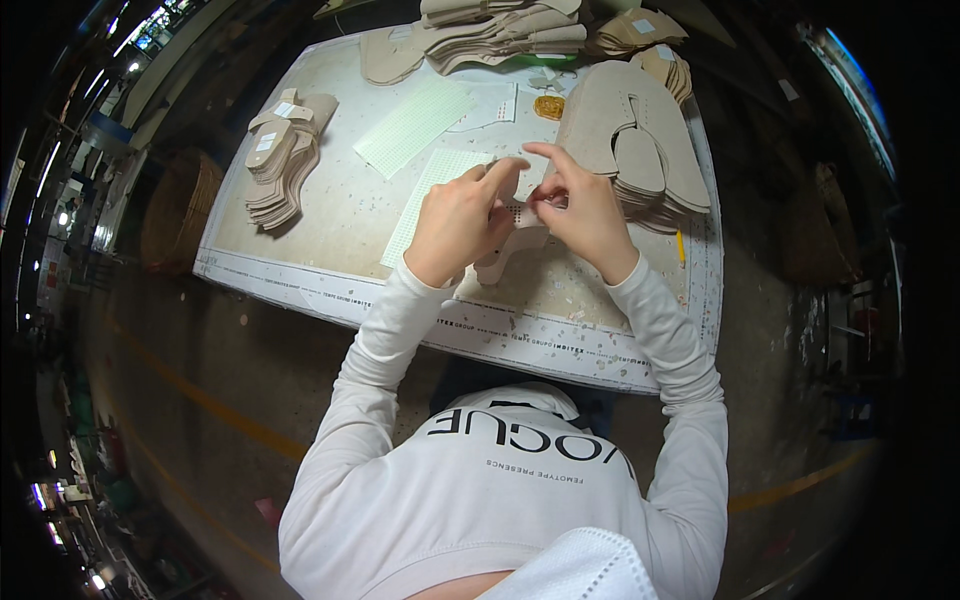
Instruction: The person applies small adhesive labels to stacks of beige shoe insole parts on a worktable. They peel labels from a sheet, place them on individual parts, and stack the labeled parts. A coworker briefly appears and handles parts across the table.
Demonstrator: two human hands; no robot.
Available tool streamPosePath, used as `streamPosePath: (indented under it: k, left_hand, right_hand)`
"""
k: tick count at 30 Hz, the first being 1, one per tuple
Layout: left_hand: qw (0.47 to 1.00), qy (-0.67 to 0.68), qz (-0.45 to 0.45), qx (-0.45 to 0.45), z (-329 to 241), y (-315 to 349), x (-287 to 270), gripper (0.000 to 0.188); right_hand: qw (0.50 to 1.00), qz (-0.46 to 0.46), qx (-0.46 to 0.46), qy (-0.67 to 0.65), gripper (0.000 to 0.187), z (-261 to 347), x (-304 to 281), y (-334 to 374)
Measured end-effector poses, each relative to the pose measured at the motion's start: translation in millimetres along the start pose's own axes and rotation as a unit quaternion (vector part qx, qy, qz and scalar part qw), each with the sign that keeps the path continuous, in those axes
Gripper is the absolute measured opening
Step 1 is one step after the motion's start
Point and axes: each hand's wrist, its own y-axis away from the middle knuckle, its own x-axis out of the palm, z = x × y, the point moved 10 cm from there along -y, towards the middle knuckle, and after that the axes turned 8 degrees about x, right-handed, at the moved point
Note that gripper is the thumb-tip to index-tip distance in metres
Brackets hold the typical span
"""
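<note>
My left hand [462,218] is closed round a beige shoe-upper piece [522,240] held just above the near middle of the table. A small patch with dark dots [517,213] shows on the piece between my hands. My right hand [588,215] is close beside it, thumb and lower fingers pinched together at the dotted patch and the index finger raised. Whatever is in that pinch is too small to make out. Under my left hand lies a pale green gridded sticker sheet [408,225]. Another gridded sheet [415,128] lies farther back.
Beige cut pieces stand in a stack [282,165] at the left, a larger stack [640,155] at the right, and a heap [505,40] at the back. An orange round lump [548,107] and a yellow stick [681,247] lie on the table [320,265]. Paper scraps are scattered about.
</note>
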Motion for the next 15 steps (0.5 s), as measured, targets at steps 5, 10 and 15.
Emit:
streamPosePath:
  k: [5,10,15]
  left_hand:
    - [0.999,-0.019,-0.016,0.041,-10,-2,2,0.036]
    - [0.999,0.007,-0.008,0.039,-6,-1,-1,0.038]
    - [1.000,-0.004,-0.011,0.015,-2,-2,0,0.044]
  right_hand:
    - [0.980,-0.063,-0.015,0.189,0.062,2,10,10]
    - [0.984,-0.125,-0.097,0.085,0.075,14,-12,2]
    - [0.997,-0.016,-0.035,-0.064,0.087,6,-5,1]
